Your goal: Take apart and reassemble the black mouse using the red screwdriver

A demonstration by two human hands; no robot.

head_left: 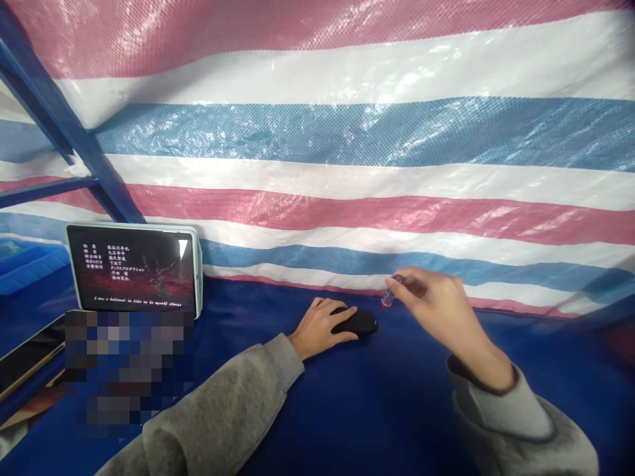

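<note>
My left hand (322, 327) lies over one end of a black computer mouse (364, 322) on the blue table, thumb and fingers around its sides. Just to the right, my right hand (431, 297) is raised above the table, its fingers closed in a pinch. Between thumb and fingers it holds a small see-through purple-blue piece with a red lower end (389, 297), which looks like a small screwdriver handle. The piece tilts downward, near the mouse's right end and apart from it. The other fingers of my right hand are partly hidden behind the thumb.
A tablet (131, 268) with credits on its screen stands at the left. Beside it are a phone-like dark slab (32, 354), a blue tray (34, 268) and a pixelated patch. Blue metal bars (64, 125) and a striped tarp (347, 132) rise behind the table (367, 416).
</note>
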